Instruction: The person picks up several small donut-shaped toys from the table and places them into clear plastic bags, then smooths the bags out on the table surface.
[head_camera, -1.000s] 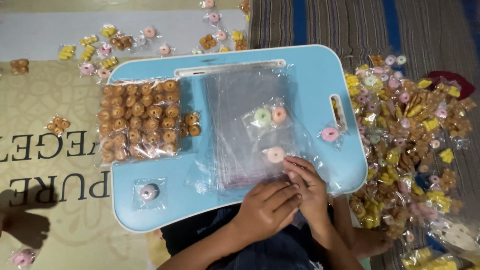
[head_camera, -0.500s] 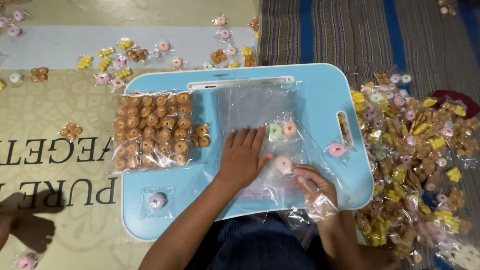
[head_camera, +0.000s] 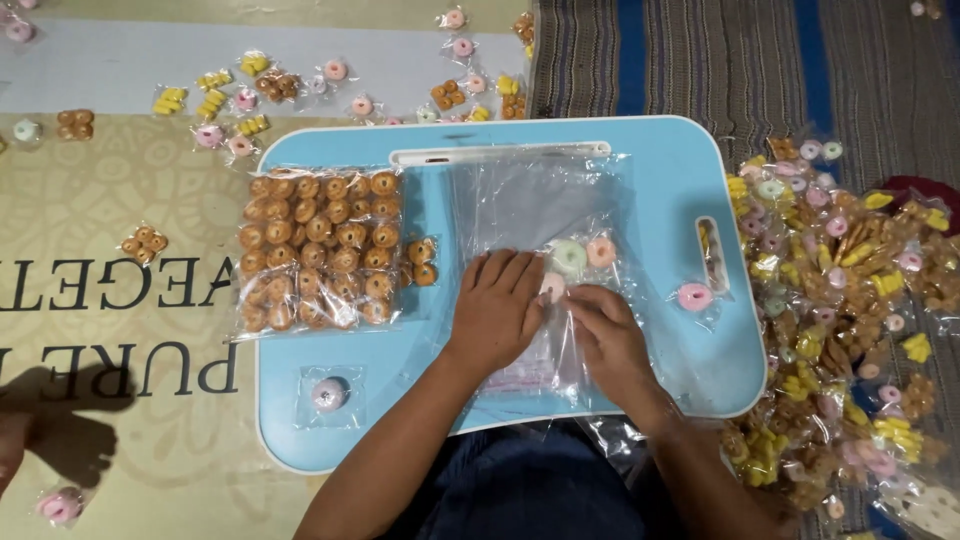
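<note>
Below, left hand (head_camera: 497, 305) flat, right hand (head_camera: 600, 325) pinching clear bags (head_camera: 540, 205) on blue tray (head_camera: 660, 160).

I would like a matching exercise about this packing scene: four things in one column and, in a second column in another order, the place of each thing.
Things
1. large clear bag of brown ring biscuits
2. small wrapped pink ring sweet
3. small wrapped pale round sweet
4. left hand

Places
A. near corner of the light blue plastic tray, left side
B. flat on the stack of clear plastic bags
C. beside the tray's handle slot, right side
D. left half of the tray

Pairs: 1-D, 2-C, 3-A, 4-B
</note>
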